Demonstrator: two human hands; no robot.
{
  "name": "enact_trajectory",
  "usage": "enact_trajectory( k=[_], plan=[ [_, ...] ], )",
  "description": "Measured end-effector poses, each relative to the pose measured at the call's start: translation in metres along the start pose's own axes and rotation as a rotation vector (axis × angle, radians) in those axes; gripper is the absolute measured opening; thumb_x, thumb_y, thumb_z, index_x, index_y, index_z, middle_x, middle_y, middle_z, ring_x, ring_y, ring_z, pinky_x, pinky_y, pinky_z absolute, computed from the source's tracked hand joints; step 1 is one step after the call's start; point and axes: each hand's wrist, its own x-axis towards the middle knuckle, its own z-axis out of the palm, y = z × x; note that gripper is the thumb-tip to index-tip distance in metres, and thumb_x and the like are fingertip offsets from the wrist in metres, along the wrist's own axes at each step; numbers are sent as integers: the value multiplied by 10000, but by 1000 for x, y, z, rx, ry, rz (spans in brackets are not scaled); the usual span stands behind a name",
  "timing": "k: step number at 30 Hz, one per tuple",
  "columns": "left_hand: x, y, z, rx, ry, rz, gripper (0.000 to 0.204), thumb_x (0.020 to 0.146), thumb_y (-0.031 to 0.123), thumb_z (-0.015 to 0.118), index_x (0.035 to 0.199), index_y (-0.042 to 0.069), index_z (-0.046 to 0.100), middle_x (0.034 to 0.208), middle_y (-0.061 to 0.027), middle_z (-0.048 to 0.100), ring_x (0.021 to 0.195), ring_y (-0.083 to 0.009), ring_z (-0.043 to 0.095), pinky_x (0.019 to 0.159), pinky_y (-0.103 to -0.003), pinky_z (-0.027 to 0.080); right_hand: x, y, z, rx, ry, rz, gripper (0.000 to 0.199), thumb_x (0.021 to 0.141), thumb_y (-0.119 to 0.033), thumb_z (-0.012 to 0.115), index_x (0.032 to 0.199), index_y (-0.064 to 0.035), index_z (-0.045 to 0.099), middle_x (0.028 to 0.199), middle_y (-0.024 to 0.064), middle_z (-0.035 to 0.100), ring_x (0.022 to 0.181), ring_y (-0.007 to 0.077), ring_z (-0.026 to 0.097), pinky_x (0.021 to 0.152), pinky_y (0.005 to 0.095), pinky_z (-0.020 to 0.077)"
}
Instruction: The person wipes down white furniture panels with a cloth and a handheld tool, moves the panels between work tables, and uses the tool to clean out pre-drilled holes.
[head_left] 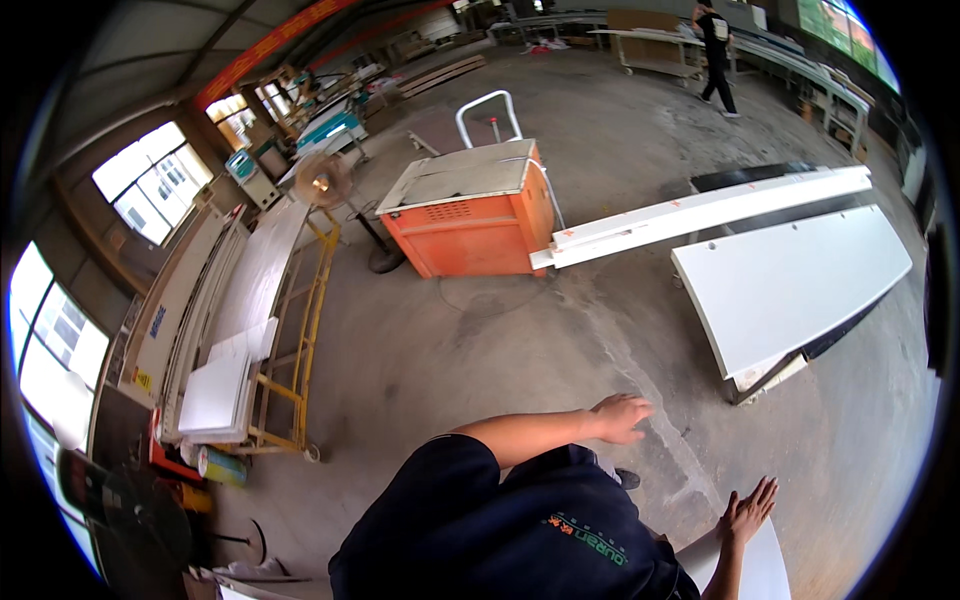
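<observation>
My left hand [620, 418] is held out in front of my body, fingers loosely extended and apart, with nothing in it. Lower and to the right, my right hand [750, 510] is raised with its fingers spread, also holding nothing. Just beneath that hand and forearm is a white curved panel [770, 560], partly hidden by my body; whether the hand touches it I cannot tell. Ahead on the right, a larger white panel with a curved edge [800, 285] lies on a low stand, apart from both hands.
Long white boards [700, 215] stretch right from an orange cabinet [465, 230]. On the left, a yellow-framed rack [315, 330] carries white sheets, near a standing fan [325, 180]. Another fan [145, 525] stands at lower left. A person [715, 55] walks at the far right beside benches.
</observation>
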Motion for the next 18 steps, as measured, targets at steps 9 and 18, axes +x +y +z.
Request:
enact_trajectory(
  k=[9,18],
  plan=[
    [-99,-3,-32,-77,329,-207,523,820,290,658,1238,-6,553,1276,-165,554,1195,-319,518,1013,-392,417,-11,10,37,-117,51,-22,781,937,-561,378,1520,-85,169,1583,151,137,1463,315,117,1164,488,123],
    [52,47,-6,-45,26,133,490,827,294,655,1216,6,577,1261,-194,569,1154,-351,550,974,-414,452,-86,-53,13,349,79,237,878,794,-322,641,1465,58,222,1541,245,193,1452,367,123,1176,485,91]
  ],
)
